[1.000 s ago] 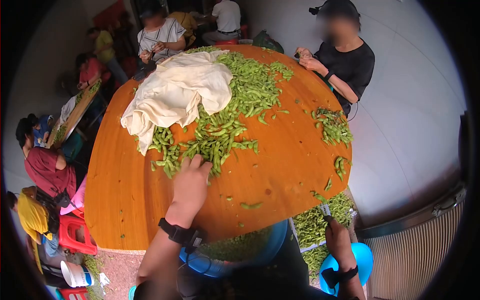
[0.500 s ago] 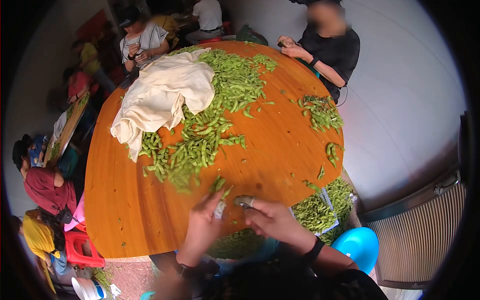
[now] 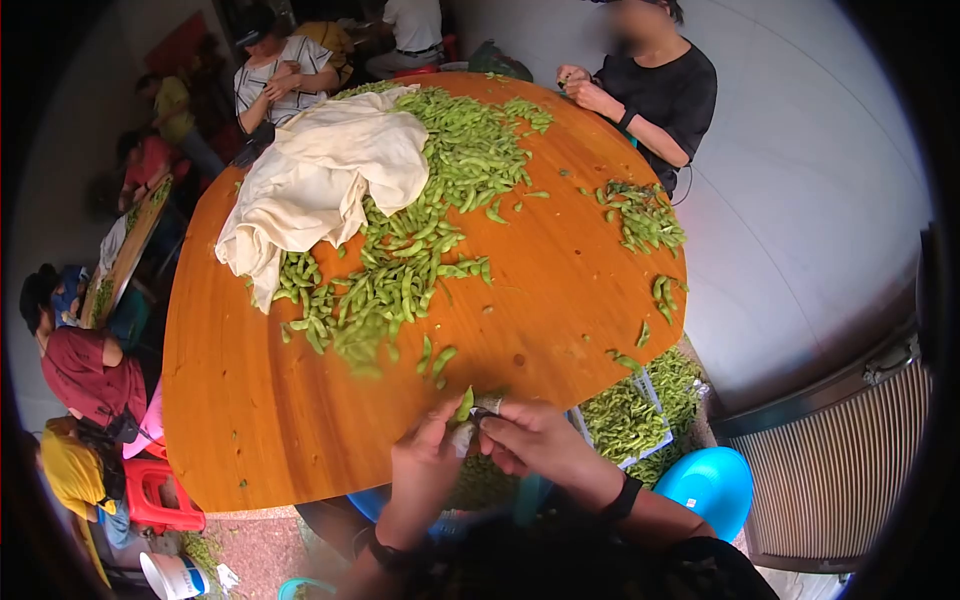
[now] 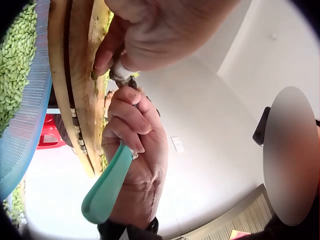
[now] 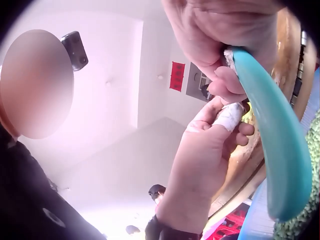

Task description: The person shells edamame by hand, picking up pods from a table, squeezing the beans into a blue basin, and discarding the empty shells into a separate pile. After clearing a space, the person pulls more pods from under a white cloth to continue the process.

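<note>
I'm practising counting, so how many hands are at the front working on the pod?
2: the left hand, holding the green pod, and the right hand, gripping the teal-handled tool. Some fingers are hidden.

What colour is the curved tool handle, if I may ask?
The curved handle is teal, clearest in the right wrist view.

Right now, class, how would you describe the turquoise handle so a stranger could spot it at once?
Start at the near edge of the wooden table, then find the right hand there. From its curled fingers juts the turquoise handle. It is smooth and curved, widening to a rounded end, unlike the perforated blue basket nearby.
</note>
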`<state>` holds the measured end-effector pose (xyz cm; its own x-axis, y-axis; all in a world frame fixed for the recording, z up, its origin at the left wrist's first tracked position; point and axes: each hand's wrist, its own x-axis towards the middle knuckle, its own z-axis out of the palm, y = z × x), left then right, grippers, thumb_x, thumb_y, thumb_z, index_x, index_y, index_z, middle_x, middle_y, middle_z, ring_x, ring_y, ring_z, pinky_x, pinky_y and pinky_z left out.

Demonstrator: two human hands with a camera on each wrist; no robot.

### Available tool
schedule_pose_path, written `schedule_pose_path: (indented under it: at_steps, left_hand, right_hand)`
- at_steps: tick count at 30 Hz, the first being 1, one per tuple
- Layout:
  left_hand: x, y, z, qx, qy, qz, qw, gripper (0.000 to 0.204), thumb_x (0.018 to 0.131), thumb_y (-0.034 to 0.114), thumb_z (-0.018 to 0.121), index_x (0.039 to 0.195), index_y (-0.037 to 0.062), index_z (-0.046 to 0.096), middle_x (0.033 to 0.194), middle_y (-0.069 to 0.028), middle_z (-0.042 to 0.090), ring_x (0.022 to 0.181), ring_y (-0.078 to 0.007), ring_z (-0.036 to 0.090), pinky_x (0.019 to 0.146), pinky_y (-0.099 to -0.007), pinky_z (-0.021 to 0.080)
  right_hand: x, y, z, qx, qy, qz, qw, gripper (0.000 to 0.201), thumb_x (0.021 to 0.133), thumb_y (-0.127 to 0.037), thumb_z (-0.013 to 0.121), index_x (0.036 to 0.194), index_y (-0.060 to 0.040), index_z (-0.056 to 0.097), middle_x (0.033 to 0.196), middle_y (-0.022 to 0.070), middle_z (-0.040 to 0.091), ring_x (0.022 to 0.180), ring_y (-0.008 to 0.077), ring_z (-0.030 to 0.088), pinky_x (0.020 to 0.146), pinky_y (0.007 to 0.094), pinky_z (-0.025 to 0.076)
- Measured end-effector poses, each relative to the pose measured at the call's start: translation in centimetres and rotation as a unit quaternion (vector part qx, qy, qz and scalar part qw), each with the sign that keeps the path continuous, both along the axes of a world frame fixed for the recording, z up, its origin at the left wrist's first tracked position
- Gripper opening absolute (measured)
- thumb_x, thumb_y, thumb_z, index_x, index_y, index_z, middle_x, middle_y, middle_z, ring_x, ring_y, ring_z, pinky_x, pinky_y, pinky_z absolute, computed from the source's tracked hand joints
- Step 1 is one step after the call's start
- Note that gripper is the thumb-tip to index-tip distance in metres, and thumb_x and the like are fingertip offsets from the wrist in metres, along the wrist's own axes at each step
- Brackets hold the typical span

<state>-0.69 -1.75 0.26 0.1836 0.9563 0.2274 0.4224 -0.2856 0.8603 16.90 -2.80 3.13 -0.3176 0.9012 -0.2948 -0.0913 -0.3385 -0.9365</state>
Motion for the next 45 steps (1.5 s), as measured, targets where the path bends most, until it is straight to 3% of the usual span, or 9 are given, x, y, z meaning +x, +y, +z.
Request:
schedule_pose_path:
  at_steps: [11, 14, 16, 20, 23, 27, 29, 35, 45]
  left_hand:
    - [0.9, -0.6, -1.9, 0.104, 0.001, 0.061, 0.993, 0.035, 0.083, -0.010, 0.064, 0.117, 0.0003, 0.063, 0.101, -0.0089, 0.068, 0.086, -0.0129, 0.065, 0.074, -0.0258, 0.053]
    - [0.6, -0.8, -2.1, 0.001, -0.087, 0.045, 0.995, 0.034, 0.086, -0.011, 0.060, 0.117, 0.0008, 0.062, 0.101, -0.0067, 0.067, 0.083, -0.0111, 0.064, 0.070, -0.0245, 0.055]
    - [0.7, -1.0, -1.0, -0.093, -0.263, 0.022, 0.960, 0.035, 0.086, -0.014, 0.055, 0.117, 0.0018, 0.062, 0.106, -0.0092, 0.068, 0.091, -0.0169, 0.067, 0.075, -0.0301, 0.058]
    - [0.0, -0.5, -0.8, -0.107, -0.270, 0.002, 0.957, 0.034, 0.089, -0.010, 0.056, 0.121, 0.0020, 0.059, 0.100, -0.0052, 0.067, 0.080, -0.0103, 0.065, 0.067, -0.0243, 0.057]
    - [-0.8, -0.3, -1.5, -0.143, -0.330, -0.009, 0.933, 0.038, 0.087, -0.016, 0.050, 0.119, 0.0012, 0.061, 0.110, -0.0087, 0.066, 0.092, -0.0153, 0.066, 0.074, -0.0291, 0.059]
    - [-1.0, -0.2, -0.6, -0.166, -0.265, -0.009, 0.950, 0.038, 0.087, -0.014, 0.053, 0.121, 0.0039, 0.060, 0.112, -0.0080, 0.066, 0.091, -0.0149, 0.066, 0.073, -0.0283, 0.058]
    - [-0.9, -0.2, -0.2, -0.171, -0.236, -0.004, 0.957, 0.039, 0.087, -0.012, 0.054, 0.121, 0.0047, 0.060, 0.111, -0.0076, 0.067, 0.090, -0.0144, 0.066, 0.073, -0.0276, 0.057]
    - [-1.1, -0.8, 0.6, -0.047, 0.003, 0.004, 0.999, 0.028, 0.086, -0.006, 0.061, 0.113, 0.0024, 0.059, 0.097, -0.0017, 0.069, 0.086, -0.0103, 0.065, 0.073, -0.0255, 0.053]
    - [-2.9, -0.1, 0.9, -0.173, -0.289, -0.111, 0.935, 0.036, 0.085, -0.016, 0.051, 0.112, 0.0058, 0.057, 0.096, -0.0071, 0.069, 0.081, -0.0141, 0.066, 0.070, -0.0233, 0.051]
  right_hand:
    - [-1.8, -0.8, -1.3, -0.005, 0.074, -0.087, 0.993, 0.012, 0.099, -0.013, 0.051, 0.098, -0.0063, 0.061, 0.071, -0.0034, 0.053, 0.053, 0.0028, 0.044, 0.045, 0.0193, 0.033]
    - [-1.8, -0.7, -0.5, -0.058, 0.110, -0.086, 0.989, 0.015, 0.099, -0.015, 0.051, 0.105, -0.0073, 0.062, 0.072, -0.0038, 0.053, 0.053, 0.0027, 0.043, 0.045, 0.0185, 0.031]
    - [-1.8, -0.5, -0.5, -0.064, 0.125, -0.084, 0.987, 0.014, 0.100, -0.015, 0.050, 0.103, -0.0074, 0.061, 0.070, -0.0036, 0.052, 0.050, 0.0026, 0.042, 0.043, 0.0188, 0.030]
    - [-1.9, 0.1, -0.2, -0.065, 0.146, -0.069, 0.985, 0.013, 0.100, -0.014, 0.048, 0.100, -0.0076, 0.060, 0.068, -0.0032, 0.052, 0.047, 0.0032, 0.041, 0.039, 0.0195, 0.029]
    - [-2.0, 0.4, 0.0, -0.078, 0.144, -0.066, 0.984, 0.012, 0.100, -0.013, 0.049, 0.099, -0.0071, 0.059, 0.067, -0.0030, 0.051, 0.047, 0.0034, 0.041, 0.039, 0.0197, 0.029]
    - [-2.5, 0.3, -0.8, -0.037, 0.120, -0.071, 0.990, 0.014, 0.100, -0.013, 0.049, 0.093, -0.0060, 0.059, 0.066, -0.0019, 0.052, 0.047, 0.0040, 0.044, 0.039, 0.0203, 0.031]
    - [-2.7, 0.0, -2.1, 0.126, -0.035, -0.081, 0.988, 0.017, 0.099, -0.013, 0.049, 0.087, -0.0056, 0.059, 0.065, -0.0004, 0.054, 0.047, 0.0049, 0.047, 0.040, 0.0210, 0.035]
    - [-1.9, -0.5, -0.1, 0.007, 0.029, -0.029, 0.999, 0.018, 0.100, -0.015, 0.050, 0.087, -0.0050, 0.059, 0.066, 0.0002, 0.056, 0.049, 0.0049, 0.048, 0.041, 0.0207, 0.035]
    - [-2.1, 0.4, 0.0, -0.097, 0.132, -0.023, 0.986, 0.015, 0.099, -0.019, 0.052, 0.091, -0.0086, 0.058, 0.067, -0.0032, 0.053, 0.048, 0.0037, 0.043, 0.039, 0.0200, 0.029]
